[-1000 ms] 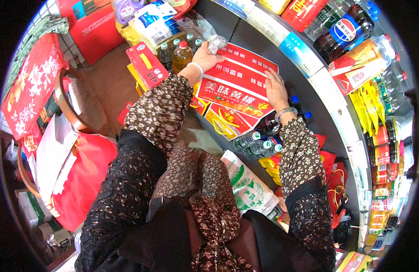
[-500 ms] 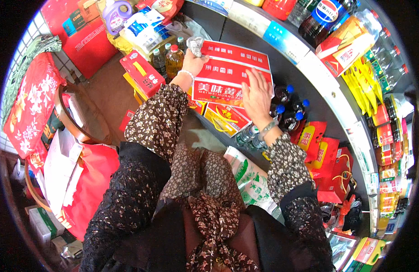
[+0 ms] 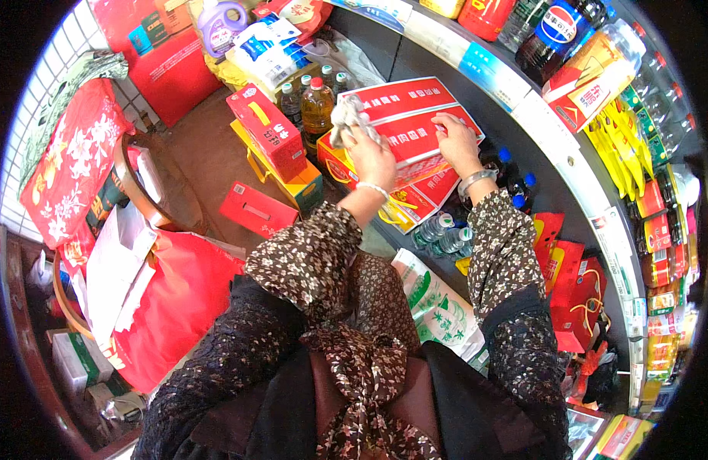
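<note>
A red and white cardboard carton [image 3: 415, 100] lies in front of me, on top of other red and yellow boxes. My left hand [image 3: 373, 159] is closed on a crumpled whitish cloth [image 3: 351, 116], which it holds against the carton's left side. With its fingers curled onto the carton's top near the front, my right hand [image 3: 457, 144] seems to grip the carton; its fingertips are partly hidden. Below the carton, a red and yellow gift box [image 3: 406, 213] shows beneath my wrists.
Beyond my left hand stand an oil bottle [image 3: 317, 111] and several clear bottles. Red gift boxes [image 3: 268, 130] are stacked at left. Water bottles [image 3: 451, 241] and blue-capped dark bottles [image 3: 520, 188] sit at right. A curved counter [image 3: 515, 84] carries drinks. A red-draped chair [image 3: 124, 180] stands left.
My left hand has come down and right with the cloth. My right hand has gone from flat and spread to curled. The carton's front face no longer shows.
</note>
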Demonstrator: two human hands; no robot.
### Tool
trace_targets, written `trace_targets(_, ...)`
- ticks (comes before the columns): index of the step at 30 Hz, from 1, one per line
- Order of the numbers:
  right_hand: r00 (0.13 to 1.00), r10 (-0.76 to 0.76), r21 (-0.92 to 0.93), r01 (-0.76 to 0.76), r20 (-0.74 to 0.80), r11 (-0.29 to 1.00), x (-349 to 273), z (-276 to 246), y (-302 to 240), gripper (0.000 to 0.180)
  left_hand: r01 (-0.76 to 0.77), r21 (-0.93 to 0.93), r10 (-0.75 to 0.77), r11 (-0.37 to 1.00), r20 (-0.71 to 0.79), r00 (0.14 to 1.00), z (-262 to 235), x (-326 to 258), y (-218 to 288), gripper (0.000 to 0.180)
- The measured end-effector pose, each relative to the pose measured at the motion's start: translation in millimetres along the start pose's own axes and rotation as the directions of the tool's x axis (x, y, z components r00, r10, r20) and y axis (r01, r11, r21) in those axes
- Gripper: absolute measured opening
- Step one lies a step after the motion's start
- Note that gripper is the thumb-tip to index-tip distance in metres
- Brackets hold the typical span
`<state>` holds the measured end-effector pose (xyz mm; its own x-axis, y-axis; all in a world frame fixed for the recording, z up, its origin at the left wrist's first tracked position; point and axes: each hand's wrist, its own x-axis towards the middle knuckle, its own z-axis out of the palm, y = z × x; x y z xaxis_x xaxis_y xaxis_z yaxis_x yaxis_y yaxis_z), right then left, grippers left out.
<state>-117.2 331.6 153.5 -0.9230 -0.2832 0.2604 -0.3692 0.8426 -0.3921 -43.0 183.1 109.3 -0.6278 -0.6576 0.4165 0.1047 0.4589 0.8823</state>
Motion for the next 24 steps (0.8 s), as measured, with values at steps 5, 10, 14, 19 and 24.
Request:
trace_targets(5, 0.994, 0.103, -0.298, -0.112, -0.044, 0.948, 1, 20, -38, 0.047, -0.011, -0.038, 0.017, 0.999, 0.143, 0.990, -10, -45, 14, 0.059)
trace_targets(10, 0.994, 0.091, -0.292, -0.104, -0.058, 0.951, -4, 27, -40, 0.053, 0.351, -0.516, -0.231, 0.782, 0.282, 0.931, -54, -36, -17, 0.030)
trace_targets(14, 0.995, 0.067, -0.318, -0.087, -0.075, 0.944, -4, 29, -40, 0.057, 0.146, -0.786, -0.155, 0.600, 0.066, 0.986, -80, 50, -37, 0.022)
trace_targets(19, 0.994, 0.065, -0.331, -0.090, -0.087, 0.939, -4, 31, -45, 0.057, 0.316, -0.506, -0.175, 0.802, 0.307, 0.935, -36, 122, -47, 0.023)
trace_targets(24, 0.992, 0.057, -0.314, -0.090, -0.112, 0.945, -1, 32, -41, 0.056, 0.304, -0.288, -0.256, 0.908, 0.194, 0.947, 9, 103, -74, 0.050)
